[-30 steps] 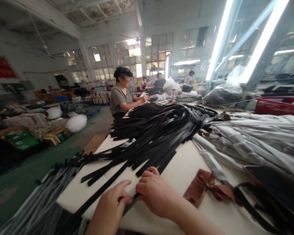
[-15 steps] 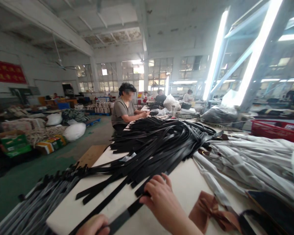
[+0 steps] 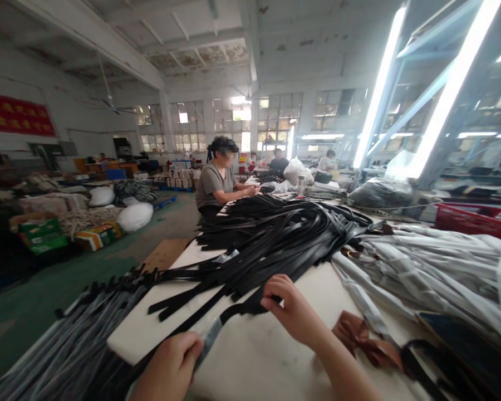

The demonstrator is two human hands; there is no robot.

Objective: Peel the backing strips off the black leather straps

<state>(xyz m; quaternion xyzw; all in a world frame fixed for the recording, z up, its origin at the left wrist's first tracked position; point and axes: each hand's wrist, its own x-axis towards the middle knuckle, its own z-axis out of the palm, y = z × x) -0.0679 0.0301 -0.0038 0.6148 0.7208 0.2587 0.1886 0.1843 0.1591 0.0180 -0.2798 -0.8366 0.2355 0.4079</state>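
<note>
- Black strap point(image 3: 229, 312) — lies diagonally on the white counter point(image 3: 271, 356), long axis running near-left to far-right.
- Left hand point(image 3: 173, 367) — grip closed on its near end.
- Right hand point(image 3: 294, 312) — grip pinched shut further along, nearer the strap pile point(image 3: 275, 234).

Bare white bench point(image 3: 271, 356) open to you between your two hands, heap of black straps point(image 3: 275, 234) blocking the way ahead, wrapped grey bundles point(image 3: 421, 267) crowding your right, brown strap point(image 3: 359, 337) just beside your right wrist, hanging wrapped straps point(image 3: 67, 351) lining the left edge

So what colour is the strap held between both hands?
Black, as the strap shows in the head view, with a shiny grey stretch near the left hand.
</note>
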